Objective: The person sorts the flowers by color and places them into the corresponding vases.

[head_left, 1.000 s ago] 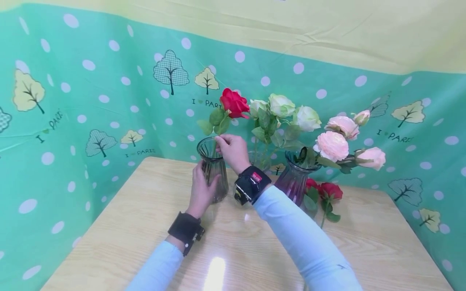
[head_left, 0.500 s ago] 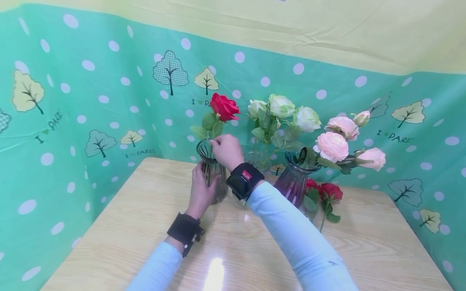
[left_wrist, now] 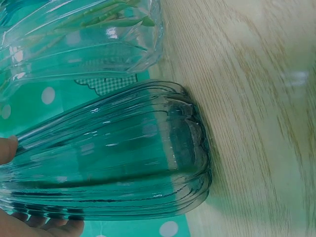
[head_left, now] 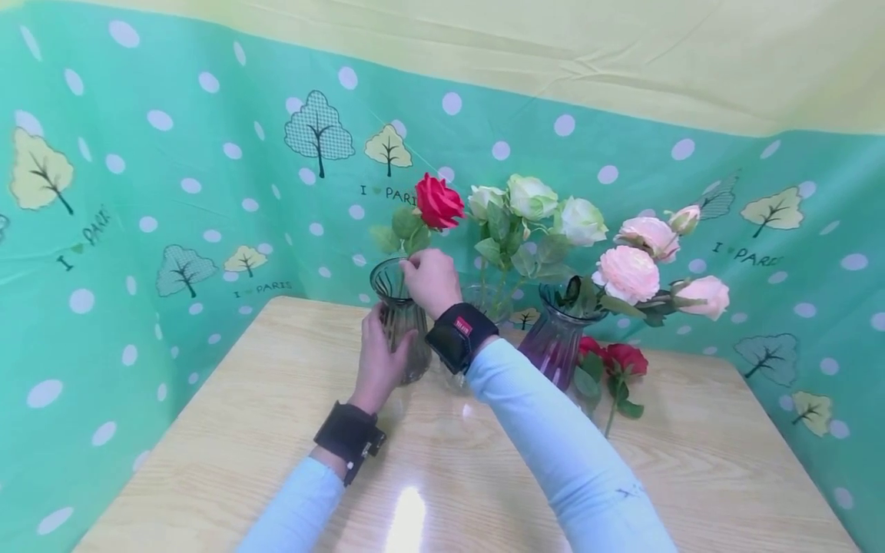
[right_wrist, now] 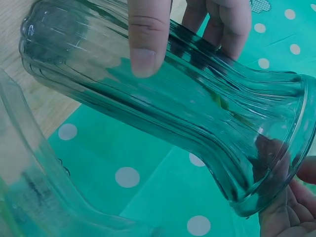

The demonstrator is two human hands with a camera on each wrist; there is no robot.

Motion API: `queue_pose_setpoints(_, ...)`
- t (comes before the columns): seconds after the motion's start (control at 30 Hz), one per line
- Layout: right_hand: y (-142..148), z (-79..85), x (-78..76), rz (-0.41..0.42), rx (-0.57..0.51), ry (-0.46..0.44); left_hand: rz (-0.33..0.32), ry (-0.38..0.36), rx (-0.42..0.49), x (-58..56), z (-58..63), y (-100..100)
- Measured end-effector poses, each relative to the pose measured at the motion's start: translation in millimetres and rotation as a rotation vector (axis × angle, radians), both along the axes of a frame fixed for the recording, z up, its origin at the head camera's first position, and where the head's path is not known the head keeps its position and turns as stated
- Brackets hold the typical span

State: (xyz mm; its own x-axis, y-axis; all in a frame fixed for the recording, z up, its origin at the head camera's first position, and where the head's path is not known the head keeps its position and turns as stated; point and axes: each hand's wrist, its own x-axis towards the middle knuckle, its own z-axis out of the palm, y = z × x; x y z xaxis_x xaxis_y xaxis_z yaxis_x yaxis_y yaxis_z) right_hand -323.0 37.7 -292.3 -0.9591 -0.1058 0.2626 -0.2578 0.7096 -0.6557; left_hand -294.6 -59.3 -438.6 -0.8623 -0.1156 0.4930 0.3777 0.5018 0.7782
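A red rose (head_left: 439, 201) with green leaves stands above the mouth of a ribbed grey glass vase (head_left: 413, 357). My right hand (head_left: 433, 283) pinches its stem at the vase's rim, and most of the stem below is hidden by hand and glass. Lower down, my left hand (head_left: 379, 365) grips the vase's body from the left, thumb on the near side. In the left wrist view the vase (left_wrist: 113, 148) stands upright on the table. The right wrist view shows the left thumb (right_wrist: 147, 39) against the glass and my right hand (right_wrist: 286, 212) at the rim.
Behind my right wrist a clear vase (head_left: 494, 303) holds white-green roses (head_left: 532, 198). Right of it, a purple-tinted vase (head_left: 553, 349) holds pink flowers (head_left: 628, 274). Red roses (head_left: 625, 359) lie on the wooden table (head_left: 698, 461). A green patterned cloth (head_left: 207, 177) hangs behind.
My right hand has shifted slightly left along the vase rim with the rose. The bloom swung left and lower, then back right. The left hand keeps its grip on the vase.
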Motion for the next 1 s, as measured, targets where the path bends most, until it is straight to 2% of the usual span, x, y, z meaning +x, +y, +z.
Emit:
queue_pose_setpoints(0.1, 1, -1.4, 0.1, -0.017, -0.074, -0.002, 0.005, 0.001, -0.002, 0.1, -0.1, 0)
queue_pose_setpoints(0.27, 5, -5.1, 0.6, -0.053, -0.271, -0.037, -0.004, -0.017, -0.002, 0.2, -0.1, 0)
queue_pose_setpoints(0.43, 11, -9.3, 1.4, -0.069, -0.382, 0.017, -0.009, -0.038, 0.011, -0.5, -0.6, 0)
queue_pose_setpoints(0.57, 17, -13.8, 8.5, -0.080, -0.399, 0.095, -0.015, -0.050, 0.019, 0.6, -1.5, -2)
queue_pose_setpoints(0.77, 34, -22.5, 28.1, -0.085, -0.353, 0.212, -0.031, -0.057, 0.019, 2.6, 0.0, -2)
queue_pose_setpoints(0.87, 45, -28.5, 38.6, -0.084, -0.330, 0.217, -0.030, -0.076, 0.026, 2.7, 1.3, -2)
queue_pose_setpoints(1.0, 63, -39.3, 51.9, -0.107, -0.306, 0.179, -0.025, -0.090, 0.033, 1.8, 1.3, -2)
